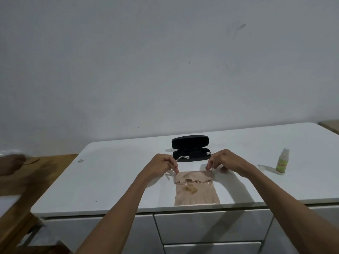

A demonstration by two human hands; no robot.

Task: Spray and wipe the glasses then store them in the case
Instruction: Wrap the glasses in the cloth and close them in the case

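Clear-framed glasses [185, 182] rest lens-down on a beige cloth [197, 194] near the front edge of the white cabinet top [113, 180]. My left hand [161, 165] pinches the left temple arm and my right hand [222, 160] pinches the right one, both arms raised off the cloth. A black glasses case [190, 148] lies open just behind my hands. A small green spray bottle [282, 162] stands upright to the right, apart from my hands.
A grey wall rises behind the cabinet. White drawers [211, 228] sit under the top. To the left is a wooden surface [36, 173], blurred, with another person's hand [11, 164] at the edge.
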